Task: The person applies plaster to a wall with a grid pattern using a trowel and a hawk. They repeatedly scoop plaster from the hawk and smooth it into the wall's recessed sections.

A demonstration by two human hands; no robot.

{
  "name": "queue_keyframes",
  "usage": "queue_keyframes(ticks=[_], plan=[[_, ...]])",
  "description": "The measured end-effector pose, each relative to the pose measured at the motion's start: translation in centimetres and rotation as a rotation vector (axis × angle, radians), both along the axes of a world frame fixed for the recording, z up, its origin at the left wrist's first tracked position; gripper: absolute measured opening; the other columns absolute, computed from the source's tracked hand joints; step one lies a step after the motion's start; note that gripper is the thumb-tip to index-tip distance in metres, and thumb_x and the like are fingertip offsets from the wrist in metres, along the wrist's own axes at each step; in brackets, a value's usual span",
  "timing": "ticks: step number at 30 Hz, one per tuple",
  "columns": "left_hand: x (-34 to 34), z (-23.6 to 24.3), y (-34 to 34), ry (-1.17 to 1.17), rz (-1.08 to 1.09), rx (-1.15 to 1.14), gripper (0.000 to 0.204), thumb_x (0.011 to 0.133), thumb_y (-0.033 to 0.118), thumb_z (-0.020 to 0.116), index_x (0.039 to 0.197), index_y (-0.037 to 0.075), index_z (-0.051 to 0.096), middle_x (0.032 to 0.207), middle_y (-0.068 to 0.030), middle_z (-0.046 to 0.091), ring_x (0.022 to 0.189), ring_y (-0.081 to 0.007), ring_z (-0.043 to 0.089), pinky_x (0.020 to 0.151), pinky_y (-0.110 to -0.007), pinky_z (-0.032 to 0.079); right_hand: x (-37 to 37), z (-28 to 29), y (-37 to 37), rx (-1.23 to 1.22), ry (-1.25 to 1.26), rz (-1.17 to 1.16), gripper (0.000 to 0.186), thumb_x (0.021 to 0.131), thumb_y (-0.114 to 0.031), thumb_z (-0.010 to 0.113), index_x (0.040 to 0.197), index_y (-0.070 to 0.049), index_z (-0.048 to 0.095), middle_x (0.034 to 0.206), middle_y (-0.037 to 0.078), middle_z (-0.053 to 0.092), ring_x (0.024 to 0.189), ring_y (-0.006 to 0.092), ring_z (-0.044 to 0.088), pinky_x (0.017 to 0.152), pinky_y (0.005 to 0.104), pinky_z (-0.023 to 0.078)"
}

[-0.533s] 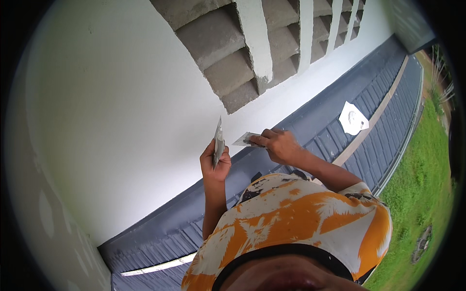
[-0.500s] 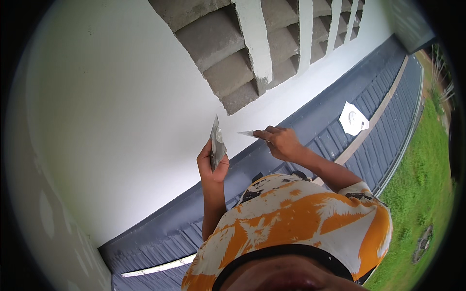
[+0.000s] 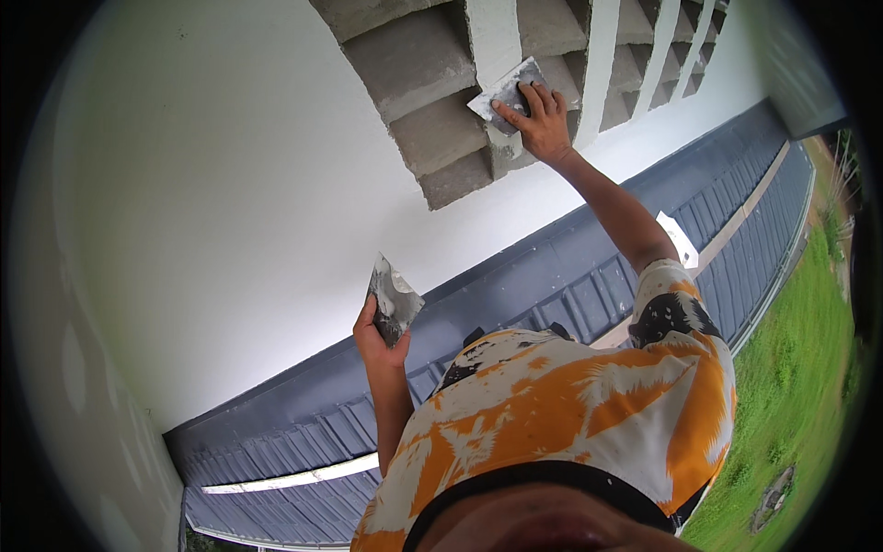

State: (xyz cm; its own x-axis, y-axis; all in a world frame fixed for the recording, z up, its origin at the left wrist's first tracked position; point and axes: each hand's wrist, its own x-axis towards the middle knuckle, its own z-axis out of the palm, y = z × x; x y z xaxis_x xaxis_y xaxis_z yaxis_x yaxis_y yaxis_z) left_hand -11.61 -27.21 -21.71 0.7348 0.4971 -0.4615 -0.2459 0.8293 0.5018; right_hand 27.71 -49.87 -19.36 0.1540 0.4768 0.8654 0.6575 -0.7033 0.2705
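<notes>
Reaching up, my right hand [image 3: 545, 133] grips a flat metal scraper [image 3: 502, 97] smeared with white paste, held over a white strip [image 3: 492, 37] between the grey recesses [image 3: 441, 179] in the white wall [image 3: 239, 212]. Its fingers lie across the back of the blade, which looks to be against the strip's lower part. My left hand [image 3: 379, 340] holds a second metal plate [image 3: 395, 299] carrying white paste, lower down in front of the wall and apart from it as far as I can tell.
Dark blue-grey ribbed roofing [image 3: 589, 294] runs diagonally below the wall, with a long pale batten [image 3: 740, 207] on it. A white piece [image 3: 679, 237] lies on the roofing, partly behind my right arm. Green grass [image 3: 782, 368] shows beyond the roof edge at right.
My right hand has risen with its scraper from beside the left hand to the white strip among the recesses. My left hand has moved slightly down and left, showing its plate's face more.
</notes>
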Motion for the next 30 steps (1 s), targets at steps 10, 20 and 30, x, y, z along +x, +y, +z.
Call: queue_keyframes(ticks=[10, 20, 30], plan=[[-1.8, 0.0, -2.7, 0.059, 0.178, 0.033, 0.026, 0.097, 0.019, 0.054, 0.114, 0.001, 0.062, 0.104, -0.0080, 0.070, 0.086, -0.0195, 0.071, 0.065, -0.029, 0.060, -5.0, -14.2, -2.7, -0.019, 0.433, 0.036, 0.055, 0.084, -0.011, 0.059, 0.135, -0.032, 0.054, 0.129, 0.013, 0.051, 0.115, 0.0364, 0.051, 0.089, 0.0585, 0.042], [2.9, 0.3, -4.9, 0.025, 0.067, 0.102, 0.036, 0.096, 0.022, 0.056, 0.126, 0.002, 0.058, 0.120, -0.0085, 0.066, 0.106, -0.0250, 0.065, 0.089, -0.039, 0.054, -2.2, -7.8, 3.9, 1.773, 2.042, 0.593, 0.039, 0.088, -0.009, 0.043, 0.126, 0.000, 0.045, 0.120, 0.020, 0.051, 0.104, 0.0414, 0.059, 0.075, 0.0627, 0.057], [3.4, -1.2, -4.9, 0.038, -0.064, 0.061, 0.030, 0.097, 0.024, 0.056, 0.119, 0.005, 0.063, 0.112, -0.0044, 0.069, 0.097, -0.0207, 0.068, 0.074, -0.034, 0.057, 0.2, 20.1, 4.4, 1.185, 1.760, 0.694, 0.032, 0.096, -0.010, 0.047, 0.122, 0.010, 0.046, 0.117, 0.025, 0.058, 0.093, 0.0338, 0.068, 0.071, 0.0414, 0.066]])
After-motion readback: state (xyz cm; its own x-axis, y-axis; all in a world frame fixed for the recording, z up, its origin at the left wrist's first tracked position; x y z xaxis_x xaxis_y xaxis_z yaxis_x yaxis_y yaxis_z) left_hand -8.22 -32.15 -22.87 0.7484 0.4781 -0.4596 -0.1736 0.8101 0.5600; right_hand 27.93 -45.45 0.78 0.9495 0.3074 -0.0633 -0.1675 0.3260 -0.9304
